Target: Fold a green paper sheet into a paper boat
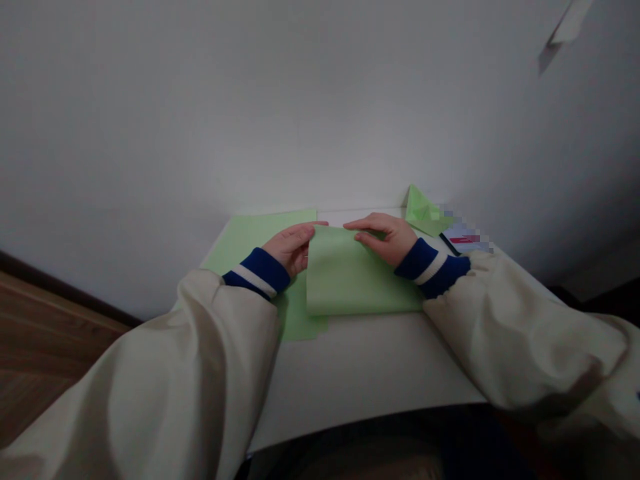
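A light green sheet of paper (355, 277) lies folded over on a small white table (360, 367), its far edge lifted. My left hand (291, 247) pinches that far edge at its left corner. My right hand (386, 237) grips the same edge at the right, fingers curled over it. Under the folded sheet lies a second flat green sheet (250, 243) reaching to the left. Both arms wear cream sleeves with blue and white cuffs.
A folded green paper shape (423, 213) stands at the table's far right against the white wall. Beside it lies a blurred printed item with a red mark (465, 239). Wooden floor (45, 333) shows at left, below the table.
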`<state>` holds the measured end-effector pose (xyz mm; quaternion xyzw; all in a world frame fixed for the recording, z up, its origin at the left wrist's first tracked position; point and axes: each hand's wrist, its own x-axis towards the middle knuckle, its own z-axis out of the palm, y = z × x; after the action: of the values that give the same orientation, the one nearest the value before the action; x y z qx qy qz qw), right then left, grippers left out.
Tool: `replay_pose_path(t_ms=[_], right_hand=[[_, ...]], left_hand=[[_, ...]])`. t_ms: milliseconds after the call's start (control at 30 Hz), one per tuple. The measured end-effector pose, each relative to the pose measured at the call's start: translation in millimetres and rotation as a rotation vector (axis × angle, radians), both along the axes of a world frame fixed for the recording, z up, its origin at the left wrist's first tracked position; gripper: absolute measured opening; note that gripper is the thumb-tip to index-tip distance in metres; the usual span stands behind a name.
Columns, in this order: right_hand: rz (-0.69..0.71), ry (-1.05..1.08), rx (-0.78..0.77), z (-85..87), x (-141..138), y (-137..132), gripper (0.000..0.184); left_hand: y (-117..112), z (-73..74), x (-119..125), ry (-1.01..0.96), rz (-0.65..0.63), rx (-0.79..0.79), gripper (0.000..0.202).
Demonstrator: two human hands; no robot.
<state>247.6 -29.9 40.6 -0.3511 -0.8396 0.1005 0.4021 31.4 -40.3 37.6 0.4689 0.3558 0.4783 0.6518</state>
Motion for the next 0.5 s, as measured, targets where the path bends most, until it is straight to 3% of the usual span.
replay_pose_path(t_ms=[200,500], right_hand=[[-0.001,0.003,0.017,-1.3,0.2,1.0,0.026],[0.013,0.014,0.051,-3.9,0.9,2.9,0.026]], left_hand=[[5.0,-5.8,-2.6,0.001,-0.030,0.034,0.044],[7.4,-6.3,-3.1,-0.017,0.016,0.057,0.035]])
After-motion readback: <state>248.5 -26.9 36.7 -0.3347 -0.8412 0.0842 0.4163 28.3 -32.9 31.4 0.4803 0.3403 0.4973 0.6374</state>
